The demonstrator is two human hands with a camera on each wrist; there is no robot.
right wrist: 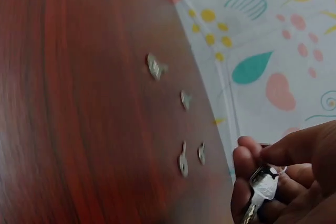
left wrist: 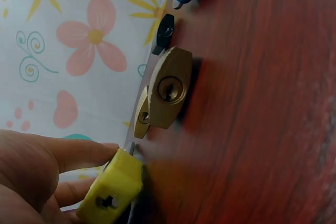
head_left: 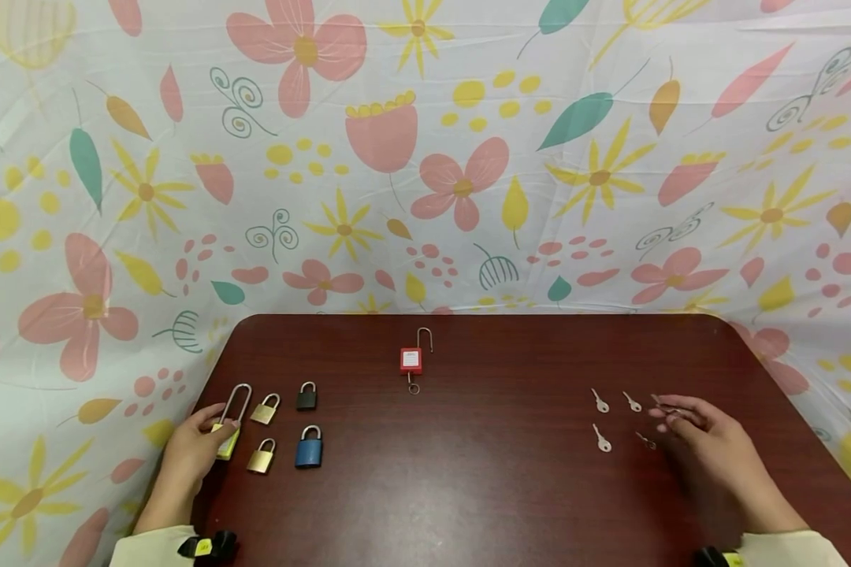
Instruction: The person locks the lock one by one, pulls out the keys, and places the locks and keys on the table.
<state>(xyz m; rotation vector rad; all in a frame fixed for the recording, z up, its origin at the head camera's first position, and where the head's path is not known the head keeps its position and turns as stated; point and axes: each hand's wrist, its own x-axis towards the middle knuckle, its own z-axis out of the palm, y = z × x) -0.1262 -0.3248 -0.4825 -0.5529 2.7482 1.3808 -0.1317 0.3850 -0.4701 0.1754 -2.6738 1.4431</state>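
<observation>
At the table's left edge my left hand (head_left: 190, 450) grips a yellow padlock (left wrist: 116, 184) by its body, thumb on its front. Its long shackle points away from me, and its keyhole faces the left wrist camera. Two brass padlocks (head_left: 261, 460), a small black padlock (head_left: 307, 398) and a blue padlock (head_left: 308, 450) lie just right of it. Over the right side, my right hand (head_left: 716, 439) pinches a silver key (right wrist: 264, 186) with a small ring between thumb and fingers. Several loose keys (head_left: 602, 438) lie left of and below those fingertips.
A red padlock (head_left: 411, 360) lies at the back middle of the dark wooden table (head_left: 468, 488), its shackle raised and a key with a ring at its bottom. Flower-patterned cloth (head_left: 461, 102) hangs behind the table and along both sides.
</observation>
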